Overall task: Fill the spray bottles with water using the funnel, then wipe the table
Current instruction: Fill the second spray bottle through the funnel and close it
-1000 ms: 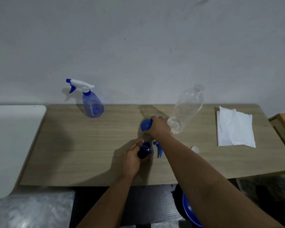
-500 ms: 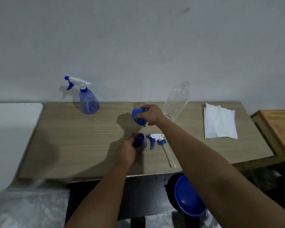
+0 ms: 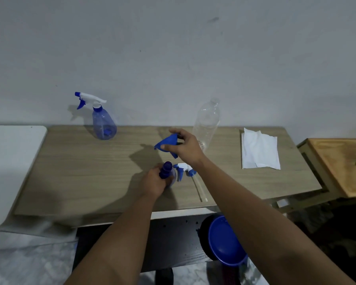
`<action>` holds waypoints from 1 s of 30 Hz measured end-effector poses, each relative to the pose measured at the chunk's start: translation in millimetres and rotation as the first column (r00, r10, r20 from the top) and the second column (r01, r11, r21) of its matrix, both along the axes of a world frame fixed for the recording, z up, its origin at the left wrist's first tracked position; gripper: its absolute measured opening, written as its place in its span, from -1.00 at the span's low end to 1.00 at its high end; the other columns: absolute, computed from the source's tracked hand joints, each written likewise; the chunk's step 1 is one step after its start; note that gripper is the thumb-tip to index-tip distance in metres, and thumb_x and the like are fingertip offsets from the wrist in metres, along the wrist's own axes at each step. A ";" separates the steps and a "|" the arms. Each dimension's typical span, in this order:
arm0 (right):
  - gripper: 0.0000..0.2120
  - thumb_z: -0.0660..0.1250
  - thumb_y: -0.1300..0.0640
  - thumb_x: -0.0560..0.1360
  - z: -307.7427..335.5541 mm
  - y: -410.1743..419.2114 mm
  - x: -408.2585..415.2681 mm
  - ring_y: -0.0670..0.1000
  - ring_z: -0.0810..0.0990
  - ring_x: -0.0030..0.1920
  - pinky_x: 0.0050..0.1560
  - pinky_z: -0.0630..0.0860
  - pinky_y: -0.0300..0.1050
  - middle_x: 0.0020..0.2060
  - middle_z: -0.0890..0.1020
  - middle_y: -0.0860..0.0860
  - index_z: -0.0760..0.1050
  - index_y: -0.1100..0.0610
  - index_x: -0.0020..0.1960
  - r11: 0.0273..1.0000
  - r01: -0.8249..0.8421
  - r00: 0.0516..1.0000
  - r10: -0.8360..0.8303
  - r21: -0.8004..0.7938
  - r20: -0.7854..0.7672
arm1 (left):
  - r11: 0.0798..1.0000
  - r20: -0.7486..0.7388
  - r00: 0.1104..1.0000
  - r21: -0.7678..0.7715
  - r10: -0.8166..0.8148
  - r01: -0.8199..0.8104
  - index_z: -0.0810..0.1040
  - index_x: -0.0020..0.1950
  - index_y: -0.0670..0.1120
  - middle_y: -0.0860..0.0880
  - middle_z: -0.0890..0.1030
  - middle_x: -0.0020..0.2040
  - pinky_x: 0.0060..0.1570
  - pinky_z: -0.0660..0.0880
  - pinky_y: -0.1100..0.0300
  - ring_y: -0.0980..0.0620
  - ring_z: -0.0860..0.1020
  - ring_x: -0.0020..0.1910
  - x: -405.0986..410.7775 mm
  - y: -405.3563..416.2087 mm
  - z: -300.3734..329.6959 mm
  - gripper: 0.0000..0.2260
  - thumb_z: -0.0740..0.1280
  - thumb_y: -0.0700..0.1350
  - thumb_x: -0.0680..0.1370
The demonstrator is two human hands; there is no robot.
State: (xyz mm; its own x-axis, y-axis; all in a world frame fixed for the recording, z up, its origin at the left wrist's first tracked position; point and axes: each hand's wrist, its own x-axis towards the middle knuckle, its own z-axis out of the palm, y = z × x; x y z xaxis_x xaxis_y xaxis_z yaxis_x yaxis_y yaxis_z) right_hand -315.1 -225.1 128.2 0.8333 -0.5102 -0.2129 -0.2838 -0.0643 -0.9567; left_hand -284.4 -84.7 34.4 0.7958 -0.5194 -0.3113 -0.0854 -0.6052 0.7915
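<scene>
1. While a person leans over a wooden table (image 3: 74,177), the left hand (image 3: 155,182) is wrapped around one uncapped blue spray bottle (image 3: 167,171) standing near the front edge.
2. The right hand (image 3: 187,148), raised above the table, pinches one blue funnel (image 3: 167,144) between thumb and fingers.
3. One detached trigger sprayer (image 3: 183,169) lies just beside the held bottle.
4. A second spray bottle (image 3: 103,125), capped, stands at the back left.
5. One clear plastic bottle (image 3: 207,120) stands behind the right hand; one white cloth (image 3: 259,150) lies at the right.
</scene>
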 end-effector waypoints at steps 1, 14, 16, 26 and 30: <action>-0.41 0.68 0.21 0.37 -4.9 3.6 -4.3 -0.03 0.70 -0.06 -0.02 0.70 -0.11 0.20 0.59 0.02 0.56 0.09 0.34 1.000 0.026 0.999 -0.026 -0.007 0.032 | 1.000 -0.005 1.000 -0.001 0.001 -0.001 0.53 0.01 0.06 0.10 0.54 -0.28 -0.34 0.33 0.20 0.02 0.53 -0.25 -0.8 -0.4 0.4 -0.79 0.51 -0.02 0.46; -0.53 0.66 0.25 0.29 -60.9 25.5 -33.7 -0.01 0.62 0.34 0.36 0.56 0.20 0.46 0.52 0.00 0.52 0.11 0.09 0.995 0.100 0.972 -0.099 0.005 0.215 | 0.999 -0.088 0.996 -0.029 0.035 -0.037 0.59 0.03 -0.02 0.00 0.68 -0.09 -0.02 0.55 0.04 -0.04 0.62 -0.10 -1.2 1.3 -3.8 -0.75 0.53 -0.01 0.43; -0.49 0.69 0.17 0.26 -67.5 26.6 -40.5 -0.03 0.63 0.31 0.30 0.57 0.26 0.40 0.57 -0.03 0.51 0.07 0.08 0.994 0.100 0.978 -0.092 -0.034 0.189 | 0.999 -0.045 0.998 -0.006 0.051 -0.052 0.60 0.08 -0.05 -0.04 0.68 -0.08 -0.02 0.57 0.01 -0.09 0.63 -0.10 -1.0 1.9 -5.7 -0.69 0.54 0.00 0.40; -0.01 0.77 0.00 0.19 -71.5 30.0 -56.1 -0.18 0.50 0.41 0.44 0.51 -0.01 0.37 0.56 -0.15 0.40 -0.03 0.53 0.990 0.078 0.993 -0.068 -0.113 0.093 | 0.998 0.023 1.000 -0.055 0.002 -0.001 0.58 -0.05 0.09 0.07 0.63 -0.19 -0.15 0.48 0.16 -0.01 0.61 -0.15 -1.4 5.6 -5.9 -0.87 0.47 -0.06 0.46; -0.03 0.77 0.03 0.20 -69.0 31.4 -57.0 -0.17 0.50 0.40 0.44 0.51 -0.04 0.36 0.57 -0.14 0.40 -0.04 0.51 0.987 0.069 0.994 -0.056 -0.143 0.093 | 0.999 0.027 1.000 -0.041 0.005 -0.004 0.58 -0.05 0.07 0.05 0.62 -0.20 -0.16 0.47 0.15 -0.03 0.61 -0.15 -0.5 5.3 -9.7 -0.91 0.45 -0.07 0.48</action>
State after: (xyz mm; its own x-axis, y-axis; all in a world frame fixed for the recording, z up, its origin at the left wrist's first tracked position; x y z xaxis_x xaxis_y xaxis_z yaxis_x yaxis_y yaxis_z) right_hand -372.1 -193.7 59.2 0.8107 -0.5825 -0.0592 -0.2066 -0.1900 -0.9598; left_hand -285.0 -79.3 24.7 0.8061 -0.5275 -0.2684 -0.1044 -0.5731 0.8128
